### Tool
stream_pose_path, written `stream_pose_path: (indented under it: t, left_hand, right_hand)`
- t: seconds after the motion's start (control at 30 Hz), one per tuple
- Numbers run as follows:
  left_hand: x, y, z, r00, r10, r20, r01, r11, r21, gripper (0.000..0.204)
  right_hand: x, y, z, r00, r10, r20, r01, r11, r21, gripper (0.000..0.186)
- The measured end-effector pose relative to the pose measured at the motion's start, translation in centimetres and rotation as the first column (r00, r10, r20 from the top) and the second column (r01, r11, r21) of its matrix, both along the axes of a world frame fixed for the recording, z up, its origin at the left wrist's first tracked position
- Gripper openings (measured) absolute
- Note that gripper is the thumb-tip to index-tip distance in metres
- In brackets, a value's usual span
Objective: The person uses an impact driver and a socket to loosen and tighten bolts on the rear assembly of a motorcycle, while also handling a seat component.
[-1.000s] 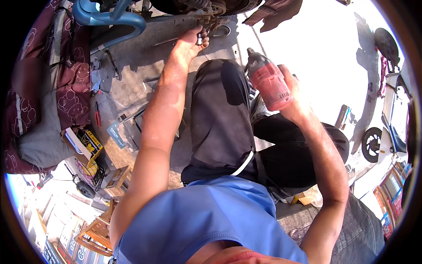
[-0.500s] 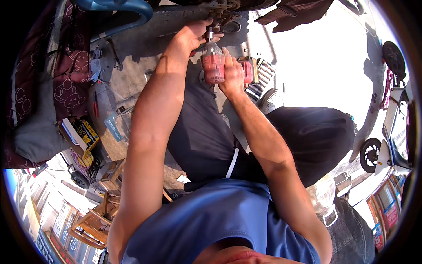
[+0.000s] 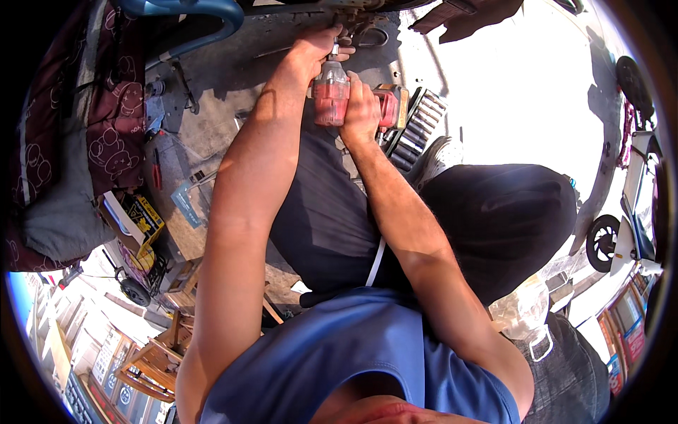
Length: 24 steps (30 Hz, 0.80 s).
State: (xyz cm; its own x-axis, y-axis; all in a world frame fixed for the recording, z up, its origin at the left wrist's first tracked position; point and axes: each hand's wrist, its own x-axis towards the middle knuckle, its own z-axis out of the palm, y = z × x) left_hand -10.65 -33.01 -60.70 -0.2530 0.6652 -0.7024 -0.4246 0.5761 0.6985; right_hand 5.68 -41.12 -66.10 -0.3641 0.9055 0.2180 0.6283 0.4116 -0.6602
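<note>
My right hand [image 3: 361, 114] is wrapped round the handle of a red cordless impact wrench [image 3: 330, 104] with a clear-looking nose cover. Its battery [image 3: 400, 106] sticks out to the right of the hand. From the wrench's nose a metal socket [image 3: 334, 51] points away from me. Closed about that socket are the fingers of my left hand [image 3: 315, 51], partly hidden behind it. Just beyond, greasy metal parts [image 3: 348, 15] hang on the underside of a vehicle with a blue tube frame [image 3: 201, 8]. Whether the socket sits on a bolt, I cannot tell.
A rack of sockets [image 3: 418, 131] lies by my shoe [image 3: 441, 157]. Red-handled pliers [image 3: 157, 169] and a yellow-black box [image 3: 141, 215] are at the left, beside a patterned maroon cover [image 3: 116, 106]. A white scooter [image 3: 625, 237] stands at the far right.
The impact wrench and my right hand have moved slightly left and away from me. My left hand stays at the socket. More of the socket rack shows.
</note>
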Motion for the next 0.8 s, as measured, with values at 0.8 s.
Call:
stream_pose_path:
  t: [0.8]
  left_hand:
    - [0.3,1.0,-0.6,0.994,0.093,-0.061,-0.090,0.995,0.047,0.026]
  right_hand:
    - [0.0,1.9,-1.2,0.999,0.027,0.018,-0.028,0.999,0.028,0.016]
